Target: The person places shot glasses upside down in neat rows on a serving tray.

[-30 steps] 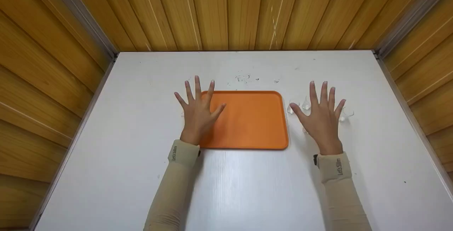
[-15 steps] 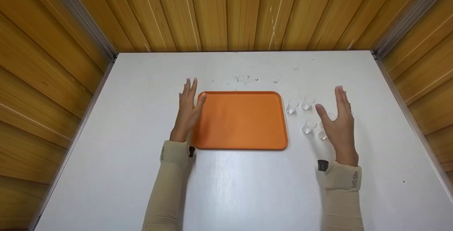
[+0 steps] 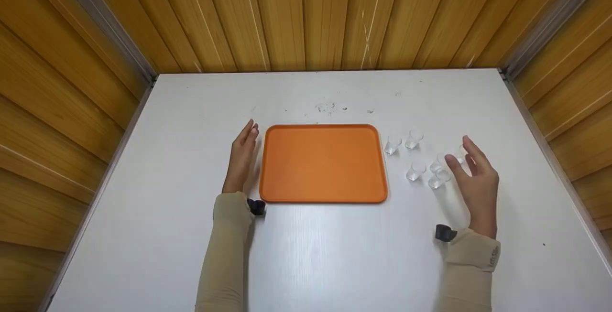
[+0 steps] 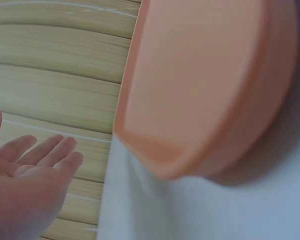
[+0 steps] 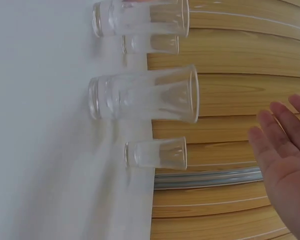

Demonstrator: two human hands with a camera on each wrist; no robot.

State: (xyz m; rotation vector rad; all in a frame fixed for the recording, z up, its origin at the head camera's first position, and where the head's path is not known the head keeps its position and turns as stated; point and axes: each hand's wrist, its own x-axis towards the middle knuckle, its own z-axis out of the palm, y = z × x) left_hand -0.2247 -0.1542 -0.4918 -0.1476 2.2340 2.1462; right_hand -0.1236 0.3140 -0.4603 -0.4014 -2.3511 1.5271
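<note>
Clear glasses (image 3: pixel 416 172) stand upright on a white table (image 3: pixel 334 254), grouped to the right of an orange tray (image 3: pixel 323 164). A person's right hand (image 3: pixel 478 184), thumb and fingers parted and grasping nothing, is poised beside the group's far-right side; the left hand (image 3: pixel 241 158), fingers loose and likewise unladen, is just beside the tray's left edge. Wood-look panels (image 3: pixel 287 16) rise behind.

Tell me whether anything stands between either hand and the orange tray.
Yes, for the right hand: several clear glasses stand on the white table between it and the orange tray. Nothing visible stands between the left hand and the tray.
</note>
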